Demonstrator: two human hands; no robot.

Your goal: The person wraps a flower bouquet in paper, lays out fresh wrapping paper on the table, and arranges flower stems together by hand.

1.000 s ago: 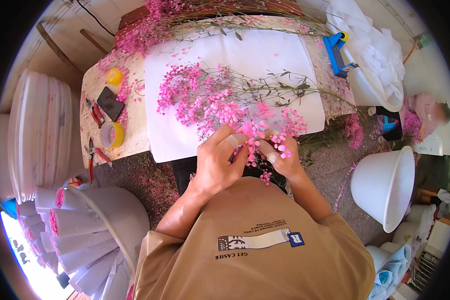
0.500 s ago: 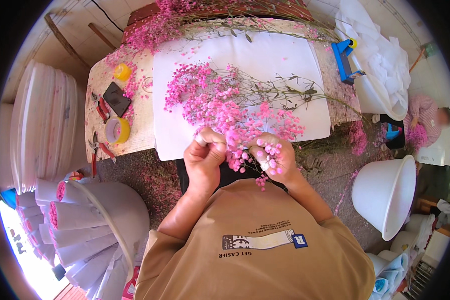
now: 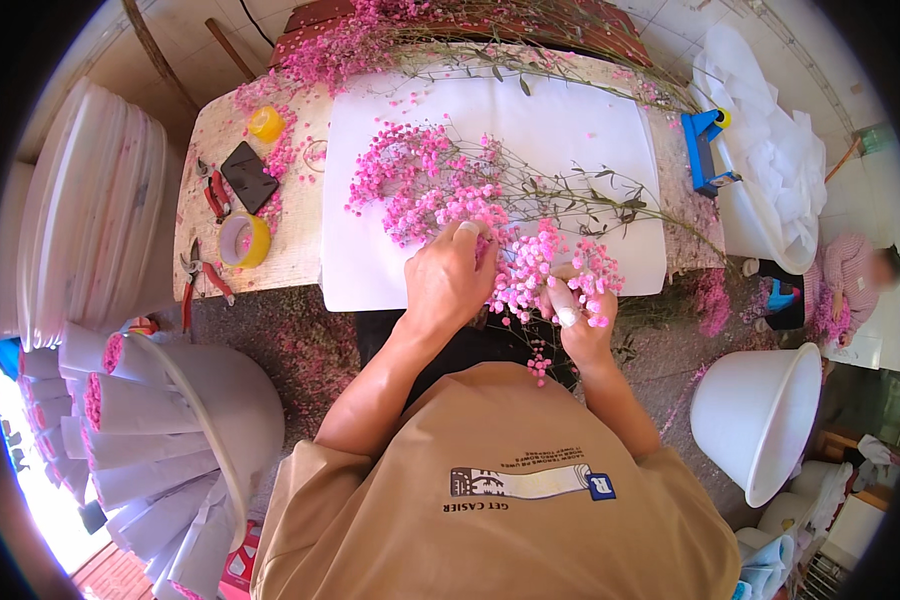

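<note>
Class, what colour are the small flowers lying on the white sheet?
The small flowers are pink, shown best in the head view.

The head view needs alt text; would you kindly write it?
A person's right hand holds pink baby's breath while the left hand touches it, at the near edge of a white sheet on a wooden table. Pruning shears, yellow tape rolls and a black phone lie at left; a blue tape dispenser stands at right.
</note>
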